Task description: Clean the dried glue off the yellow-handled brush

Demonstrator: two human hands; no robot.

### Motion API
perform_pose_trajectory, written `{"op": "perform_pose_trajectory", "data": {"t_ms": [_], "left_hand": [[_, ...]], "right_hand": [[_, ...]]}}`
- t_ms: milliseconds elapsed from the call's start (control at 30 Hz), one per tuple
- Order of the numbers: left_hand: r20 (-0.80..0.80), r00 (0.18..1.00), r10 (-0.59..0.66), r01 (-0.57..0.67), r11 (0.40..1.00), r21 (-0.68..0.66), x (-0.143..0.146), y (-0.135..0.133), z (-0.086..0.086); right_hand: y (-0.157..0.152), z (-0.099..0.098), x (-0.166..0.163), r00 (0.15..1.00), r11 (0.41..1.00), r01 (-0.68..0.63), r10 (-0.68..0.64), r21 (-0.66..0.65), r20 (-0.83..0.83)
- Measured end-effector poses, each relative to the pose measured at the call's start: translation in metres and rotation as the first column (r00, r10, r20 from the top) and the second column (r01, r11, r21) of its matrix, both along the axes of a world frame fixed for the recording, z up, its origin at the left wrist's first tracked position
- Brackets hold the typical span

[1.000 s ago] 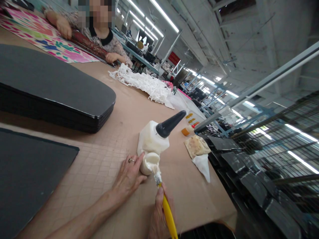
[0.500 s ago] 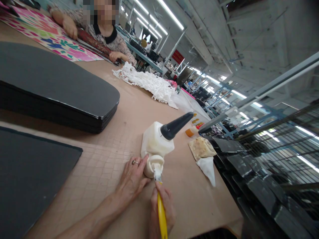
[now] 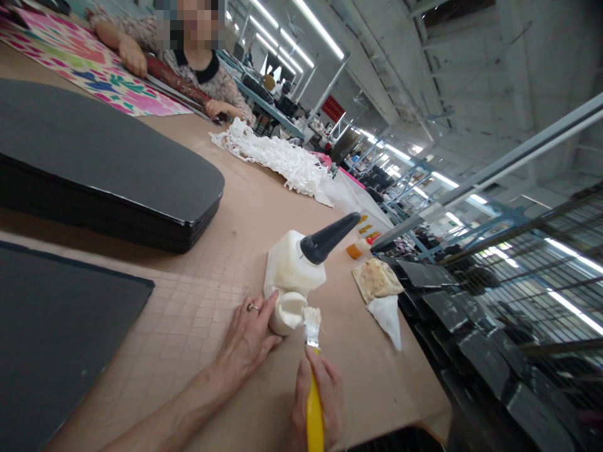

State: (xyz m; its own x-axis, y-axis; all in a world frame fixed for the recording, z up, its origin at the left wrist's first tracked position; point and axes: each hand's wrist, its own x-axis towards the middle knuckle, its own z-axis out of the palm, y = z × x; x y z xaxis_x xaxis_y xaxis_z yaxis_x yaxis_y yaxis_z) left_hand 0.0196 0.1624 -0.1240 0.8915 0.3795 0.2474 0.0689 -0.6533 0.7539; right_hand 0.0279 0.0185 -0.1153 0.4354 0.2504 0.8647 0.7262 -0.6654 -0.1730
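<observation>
My right hand (image 3: 320, 395) is closed around a paintbrush (image 3: 313, 339) with a yellow handle. Its bristles, coated in white, are just right of the rim of a small white cup (image 3: 288, 314). White stuff shows inside the cup. Against the cup's left side rest the fingers of my left hand (image 3: 252, 326), thumb and fingers curved around it; a ring is on one finger. Right behind the cup stands a square whitish bottle (image 3: 292, 263) with a long black cone nozzle (image 3: 330, 238) tilted up to the right.
Stacked dark panels (image 3: 103, 157) fill the left, with another dark sheet (image 3: 61, 339) nearer. White scraps (image 3: 277, 154) lie farther back, by a co-worker (image 3: 202, 69) with patterned cloth (image 3: 103, 66). A stained pad (image 3: 377, 279) and orange bottle (image 3: 358, 248) sit near the table's right edge.
The paintbrush has come out of the cup and moved right, beside its rim, with my right hand. My left hand stays at the cup.
</observation>
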Motion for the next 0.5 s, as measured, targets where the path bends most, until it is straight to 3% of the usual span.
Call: {"op": "perform_pose_trajectory", "data": {"t_ms": [133, 267, 367, 500], "left_hand": [[-0.006, 1.000, 0.013, -0.013, 1.000, 0.005, 0.001, -0.001, 0.000], [0.033, 0.999, 0.012, -0.012, 1.000, 0.015, 0.002, -0.001, -0.002], [0.034, 0.999, 0.012, -0.012, 1.000, 0.006, 0.001, 0.000, -0.003], [0.057, 0.998, -0.008, 0.007, 1.000, 0.011, 0.000, 0.000, -0.006]], "right_hand": [[0.010, -0.011, 0.013, 0.985, 0.978, 0.088, -0.057, -0.188, 0.166], [0.008, -0.016, 0.008, 0.999, 0.991, 0.016, -0.009, -0.134, 0.050], [0.004, -0.011, -0.001, 0.997, 0.984, 0.017, -0.004, -0.177, 0.075], [0.003, -0.006, -0.007, 0.983, 0.979, 0.163, -0.152, -0.124, 0.100]]}}
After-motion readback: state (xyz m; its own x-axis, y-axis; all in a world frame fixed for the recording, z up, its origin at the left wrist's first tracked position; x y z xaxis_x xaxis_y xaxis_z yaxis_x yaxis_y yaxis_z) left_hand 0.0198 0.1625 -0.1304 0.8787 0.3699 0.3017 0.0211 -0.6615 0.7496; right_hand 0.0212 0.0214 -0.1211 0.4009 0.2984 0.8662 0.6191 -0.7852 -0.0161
